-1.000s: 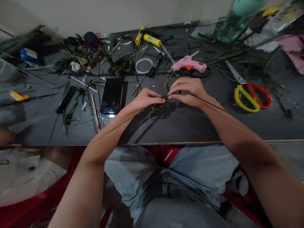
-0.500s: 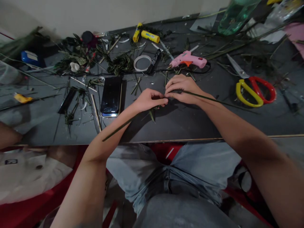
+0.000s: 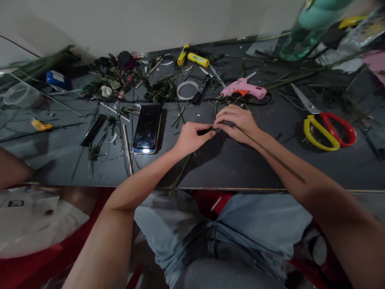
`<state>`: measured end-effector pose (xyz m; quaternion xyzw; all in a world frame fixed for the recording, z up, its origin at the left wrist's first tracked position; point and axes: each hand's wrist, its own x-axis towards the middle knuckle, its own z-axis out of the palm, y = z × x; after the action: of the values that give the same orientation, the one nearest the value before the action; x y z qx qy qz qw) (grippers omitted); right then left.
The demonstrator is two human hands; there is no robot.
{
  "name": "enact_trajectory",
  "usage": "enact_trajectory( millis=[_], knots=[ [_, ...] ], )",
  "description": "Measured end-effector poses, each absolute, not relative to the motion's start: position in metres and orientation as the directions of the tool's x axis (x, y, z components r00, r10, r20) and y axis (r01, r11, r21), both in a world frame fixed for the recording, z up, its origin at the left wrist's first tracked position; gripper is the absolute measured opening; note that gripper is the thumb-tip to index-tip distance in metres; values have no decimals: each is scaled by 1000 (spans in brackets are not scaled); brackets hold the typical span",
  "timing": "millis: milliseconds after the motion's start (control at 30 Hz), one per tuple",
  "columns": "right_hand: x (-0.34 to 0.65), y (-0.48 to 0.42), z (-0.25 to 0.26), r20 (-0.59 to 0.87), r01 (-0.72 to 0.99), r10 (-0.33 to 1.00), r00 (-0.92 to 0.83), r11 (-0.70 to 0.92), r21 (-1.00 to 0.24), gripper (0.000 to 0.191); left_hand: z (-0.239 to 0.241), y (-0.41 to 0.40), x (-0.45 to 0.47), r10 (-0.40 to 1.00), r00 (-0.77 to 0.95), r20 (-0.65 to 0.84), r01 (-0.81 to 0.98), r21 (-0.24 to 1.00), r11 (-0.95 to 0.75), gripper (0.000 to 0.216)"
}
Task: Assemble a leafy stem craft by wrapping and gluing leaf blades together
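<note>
Both of my hands meet over the dark table, pinching a long, thin green leaf strip (image 3: 270, 151). My left hand (image 3: 192, 138) closes thumb and forefinger on it from the left. From the right, my right hand (image 3: 236, 122) grips it with the fingertips. One end of the strip trails back over my right forearm. Another green blade (image 3: 182, 172) hangs below my left hand toward the table edge. The exact spot where the fingers meet is partly hidden. Just beyond my right hand lies a pink glue gun (image 3: 243, 88).
Scissors (image 3: 326, 124) with red and yellow handles lie at right. A phone (image 3: 147, 127) is left of my hands. Farther back are yellow glue tubes (image 3: 198, 60), a tape ring (image 3: 187, 90), a green bottle (image 3: 303, 38) and scattered leaf scraps. A person's arm (image 3: 13, 167) shows at far left.
The strip end at right has swung down onto my right forearm. The blade by my left arm now hangs more steeply. The whole view has shifted slightly; both hands stay together.
</note>
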<state>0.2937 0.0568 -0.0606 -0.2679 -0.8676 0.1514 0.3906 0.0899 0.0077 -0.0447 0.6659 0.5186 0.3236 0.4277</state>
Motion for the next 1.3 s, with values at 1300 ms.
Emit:
enact_trajectory(
  millis=[1300],
  knots=[
    [275,39,-53,346,235,890,-297,419,-877,26,-36,5,86,937,246,249,698,625,-350,30]
  ],
)
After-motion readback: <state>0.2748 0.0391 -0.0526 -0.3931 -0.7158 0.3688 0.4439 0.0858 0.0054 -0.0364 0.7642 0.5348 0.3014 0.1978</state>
